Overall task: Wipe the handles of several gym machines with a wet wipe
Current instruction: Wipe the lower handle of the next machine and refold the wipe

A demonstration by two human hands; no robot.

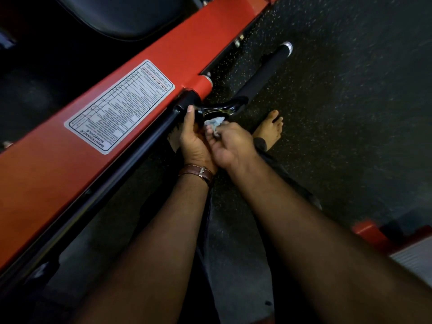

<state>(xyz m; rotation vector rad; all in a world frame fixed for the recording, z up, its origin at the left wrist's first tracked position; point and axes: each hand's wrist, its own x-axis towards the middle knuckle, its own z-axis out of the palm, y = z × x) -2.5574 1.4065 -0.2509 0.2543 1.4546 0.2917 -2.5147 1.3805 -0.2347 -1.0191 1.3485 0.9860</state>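
A black foam-covered handle (261,73) with a chrome end cap sticks out from the red machine arm (131,85) over the floor. Its glossy black bracket (224,108) curves down to a black tube. My left hand (194,139), with a brown leather watch strap on the wrist, holds that bracket, thumb up against the tube. My right hand (229,143) pinches a crumpled white wet wipe (214,122) just below the bracket, next to my left fingers. Whether the wipe touches the bracket is hard to tell.
A white maintenance-schedule sticker (119,106) lies on the red arm. A black padded seat (121,15) is at the top left. Speckled black rubber floor (339,101) spreads to the right, with my bare foot (268,129) on it. A red and white machine part (397,244) sits at the lower right.
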